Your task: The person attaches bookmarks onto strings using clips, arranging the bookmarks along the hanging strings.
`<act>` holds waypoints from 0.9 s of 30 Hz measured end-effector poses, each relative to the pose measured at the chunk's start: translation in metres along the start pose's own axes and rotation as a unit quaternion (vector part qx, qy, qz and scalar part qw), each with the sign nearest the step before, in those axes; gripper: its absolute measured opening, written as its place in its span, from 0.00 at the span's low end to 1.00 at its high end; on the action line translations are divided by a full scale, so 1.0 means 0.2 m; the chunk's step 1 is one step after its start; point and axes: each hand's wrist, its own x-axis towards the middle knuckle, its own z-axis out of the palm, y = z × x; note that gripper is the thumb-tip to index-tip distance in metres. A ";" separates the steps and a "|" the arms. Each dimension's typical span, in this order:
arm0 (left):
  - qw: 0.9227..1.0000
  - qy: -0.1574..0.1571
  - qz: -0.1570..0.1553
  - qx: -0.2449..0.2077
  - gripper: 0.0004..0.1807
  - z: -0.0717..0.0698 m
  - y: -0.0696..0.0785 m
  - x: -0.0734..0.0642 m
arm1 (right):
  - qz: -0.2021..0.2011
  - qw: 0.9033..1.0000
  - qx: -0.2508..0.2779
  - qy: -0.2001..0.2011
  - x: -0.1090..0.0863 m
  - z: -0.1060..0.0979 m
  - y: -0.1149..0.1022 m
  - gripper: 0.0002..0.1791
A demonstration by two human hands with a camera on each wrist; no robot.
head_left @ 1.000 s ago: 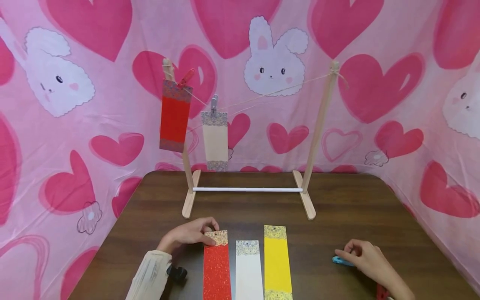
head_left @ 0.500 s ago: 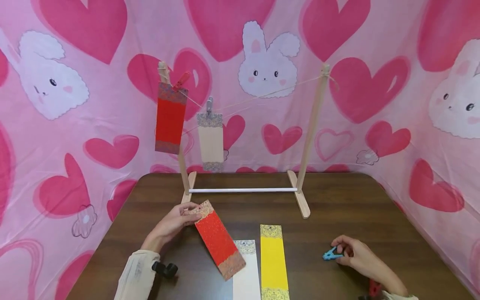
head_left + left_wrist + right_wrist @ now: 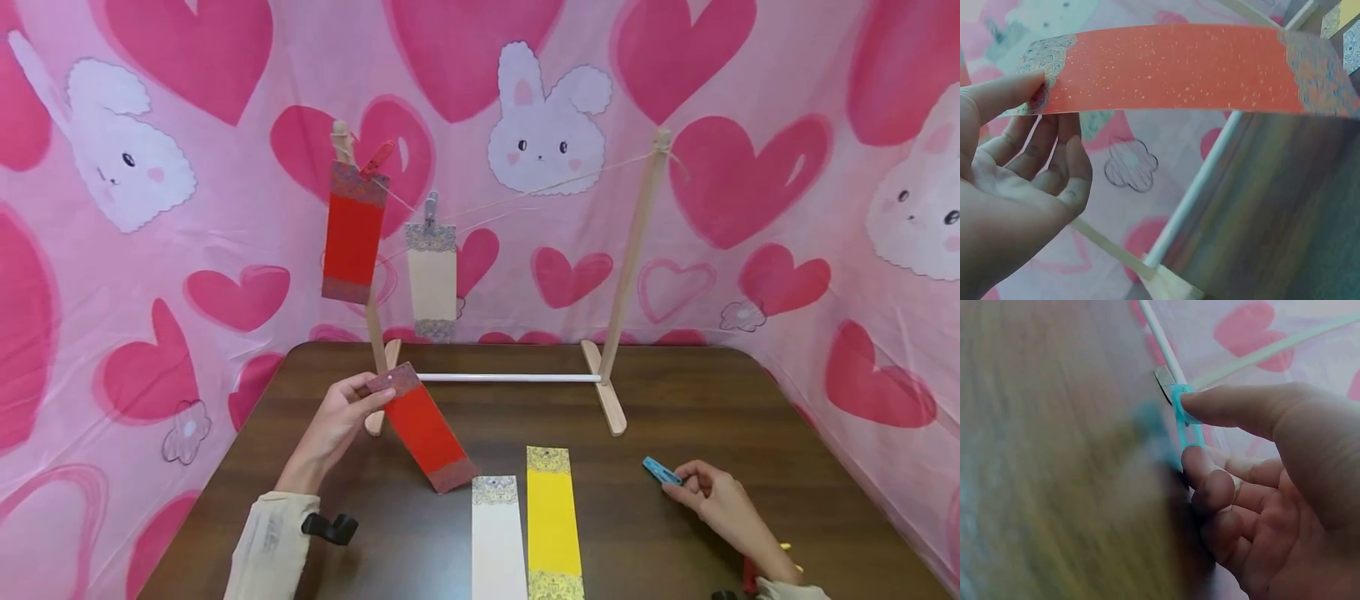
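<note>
My left hand (image 3: 326,429) pinches one patterned end of a red bookmark (image 3: 427,429), thumb on one face and fingers behind. Held slantwise above the table, the bookmark's lower end reaches down to the right. In the left wrist view its gold-flecked red face (image 3: 1172,69) shows, with a lacy band at each end. On the right, the thumb and fingertips of my right hand (image 3: 723,504) pinch a light blue clothespin (image 3: 662,471). A white bookmark (image 3: 497,542) and a yellow bookmark (image 3: 553,525) lie side by side on the table between the hands.
Behind stands a wooden rack (image 3: 633,258) with a string (image 3: 540,189) between its posts. From it hang a red bookmark (image 3: 352,237) by a red clothespin (image 3: 377,158) and a beige one by a grey clothespin (image 3: 431,208). A white rod (image 3: 510,377) joins the rack's feet.
My left hand has lifted the red bookmark off the table from beside the white one, towards the rack, and its other face shows. The blue clothespin has been turned in my right hand.
</note>
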 end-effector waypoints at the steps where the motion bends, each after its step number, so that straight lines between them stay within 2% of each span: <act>1: 1.000 0.000 0.007 0.012 0.03 0.02 0.01 0.00 | 0.005 1.000 0.027 -0.001 0.00 0.00 0.00 0.15; 3: 0.999 -0.001 0.019 0.037 0.01 0.04 0.04 -0.01 | 0.014 0.995 0.098 -0.005 0.01 -0.01 0.01 0.16; 4: 0.999 -0.001 0.023 0.046 0.03 0.06 0.05 -0.01 | 0.019 0.990 0.142 -0.009 0.01 -0.02 0.02 0.17; 7: 0.995 -0.002 0.036 0.092 0.07 0.10 0.08 -0.02 | 0.017 0.962 0.273 -0.020 0.02 -0.02 0.03 0.19; 10: 0.987 -0.019 0.056 0.149 0.10 0.16 0.10 -0.03 | -0.006 0.943 0.331 -0.033 0.02 -0.03 0.04 0.18; 12: 0.979 -0.035 0.068 0.191 0.11 0.20 0.11 -0.04 | -0.013 0.938 0.344 -0.036 0.02 -0.02 0.05 0.16; 16: 0.970 -0.065 0.077 0.222 0.11 0.29 0.11 -0.05 | -0.006 0.945 0.326 -0.032 0.01 -0.02 0.06 0.16; 22: 0.970 -0.098 0.079 0.206 0.14 0.36 0.12 -0.06 | 0.014 0.963 0.268 -0.021 0.02 -0.03 0.04 0.19; 27: 0.966 -0.084 0.092 0.228 0.20 0.39 0.14 -0.08 | 0.028 0.971 0.238 -0.029 0.02 -0.03 0.03 0.21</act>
